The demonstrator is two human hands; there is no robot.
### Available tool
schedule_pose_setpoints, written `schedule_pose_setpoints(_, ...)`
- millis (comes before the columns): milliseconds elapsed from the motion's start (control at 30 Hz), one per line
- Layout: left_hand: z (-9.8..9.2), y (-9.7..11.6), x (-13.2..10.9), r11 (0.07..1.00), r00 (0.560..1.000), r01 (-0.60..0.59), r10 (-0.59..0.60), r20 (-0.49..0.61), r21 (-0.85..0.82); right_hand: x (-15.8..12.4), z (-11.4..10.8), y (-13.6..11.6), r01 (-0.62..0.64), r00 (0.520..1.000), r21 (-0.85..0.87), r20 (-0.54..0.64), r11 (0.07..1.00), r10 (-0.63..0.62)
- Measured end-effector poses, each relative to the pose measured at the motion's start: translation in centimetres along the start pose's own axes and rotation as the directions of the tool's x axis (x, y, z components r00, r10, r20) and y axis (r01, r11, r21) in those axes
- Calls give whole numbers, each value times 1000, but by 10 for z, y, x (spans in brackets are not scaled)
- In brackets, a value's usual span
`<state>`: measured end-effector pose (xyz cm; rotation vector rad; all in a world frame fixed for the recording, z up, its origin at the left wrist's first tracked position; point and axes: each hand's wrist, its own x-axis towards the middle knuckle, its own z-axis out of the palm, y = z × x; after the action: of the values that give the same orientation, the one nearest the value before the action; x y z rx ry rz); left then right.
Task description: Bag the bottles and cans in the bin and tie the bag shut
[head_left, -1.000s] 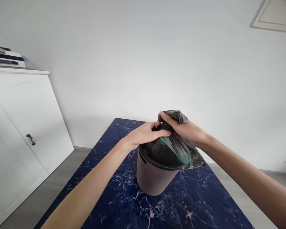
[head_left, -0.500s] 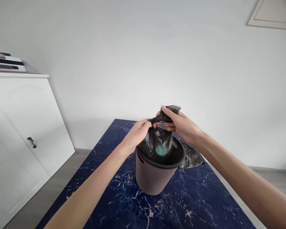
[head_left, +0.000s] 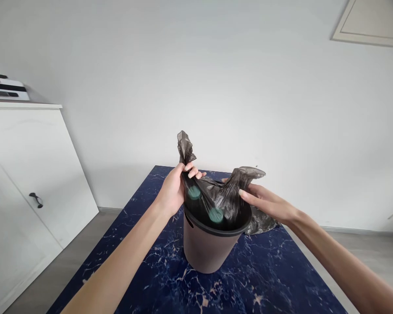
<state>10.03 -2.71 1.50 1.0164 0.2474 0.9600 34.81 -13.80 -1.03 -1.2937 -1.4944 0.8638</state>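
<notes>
A thin black trash bag [head_left: 221, 196] hangs inside a brown-grey trash can [head_left: 206, 250] with a dark rim. Two green round shapes show through the plastic; what they belong to is hidden. My left hand [head_left: 177, 185] is closed round a gathered strand of the bag, whose loose end sticks up above the fingers. On the right, my right hand [head_left: 265, 200] pinches another gathered part of the same bag above the rim, its thumb in front and most fingers hidden behind. The bag's mouth sags between the two hands.
Another crumpled black plastic bag [head_left: 262, 222] lies behind the can's right side on the blue marbled table [head_left: 163, 283]. A white cabinet [head_left: 29, 174] stands at left with items on top. Behind the table is a pale wall [head_left: 196, 87].
My hands have moved apart, the left one to the left and the right one to the right and lower. The bag's twisted top has spread into two separate gathered ends.
</notes>
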Motion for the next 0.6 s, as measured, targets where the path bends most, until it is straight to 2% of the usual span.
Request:
schedule_pose_setpoints(100,3,1,-1,1000,1000,13,-13,-5,10,-6,2,-6,-50,999,-195,-16,980,47)
schedule_pose_setpoints(167,6,2,-1,1000,1000,13,-13,-6,0,-4,12,-13,9,1000,-172,19,985,-6)
schedule_pose_setpoints(233,7,2,-1,1000,1000,17,-17,-2,-6,2,25,-19,73,996,-67,53,995,-69)
schedule_pose_setpoints(333,6,3,0,999,999,32,-32,2,27,12,38,-22,73,996,198,35,977,-82)
schedule_pose_setpoints(467,5,6,2,997,999,34,-36,25,71,25,41,-21,111,993,582,-33,805,-113)
schedule_pose_setpoints(533,5,8,1,996,998,32,-37,53,78,31,42,-22,124,992,684,-57,719,-117)
schedule_pose_setpoints(600,7,10,-1,993,994,44,-54,93,105,37,45,-25,106,994,721,-48,685,-102)
